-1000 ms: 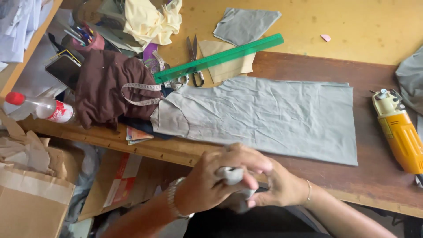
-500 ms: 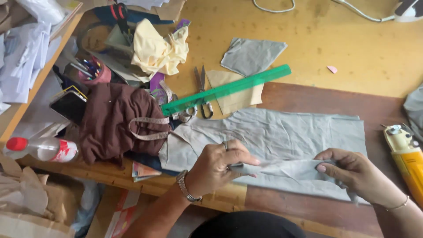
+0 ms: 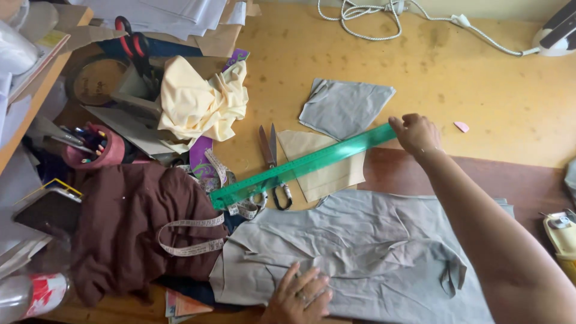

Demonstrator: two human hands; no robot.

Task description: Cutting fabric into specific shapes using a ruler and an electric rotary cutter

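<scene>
A: Head view, only one there is. Right hand [image 3: 416, 133] is stretched out over the table, fingers curled shut on the far end of the green ruler [image 3: 303, 167].

B: Ruler's axis?

A: Diagonal — grasped end up and to the right, free end down-left by the tape measure [image 3: 193, 235]. It lies across a tan paper pattern piece [image 3: 324, 162] and just past the small scissors [image 3: 273, 162], whose blades point up the table.

B: Left hand?

A: Left hand [image 3: 298, 296] at the bottom edge, fingers spread flat and released, pressing the near edge of the grey fabric [image 3: 366, 252]. Not grasping anything, just palm down on it.

B: So ruler relative to the fabric?

A: Ruler sits just beyond the fabric's far edge, roughly along it but tilted. The right hand is the one on it — the left is well apart from it, with cloth between.

B: Containers?

A: Pink cup [image 3: 96, 150] on the left, holding pens or pencils; can't tell exactly which. Beside it a grey box or holder with red-handled scissors [image 3: 133, 43] standing in it. Plastic bottle [image 3: 24, 297] lying at bottom left, red label, contents unclear.

B: Other stuff?

A: Brown garment [image 3: 132, 228] left of the grey fabric, tape measure looped over it. Cream cloth [image 3: 201, 102] bunched above. Small grey fabric scrap [image 3: 343, 108] beyond the ruler. White cord [image 3: 384, 24] along the top, yellow tool [image 3: 561, 234] at the right edge.
</scene>
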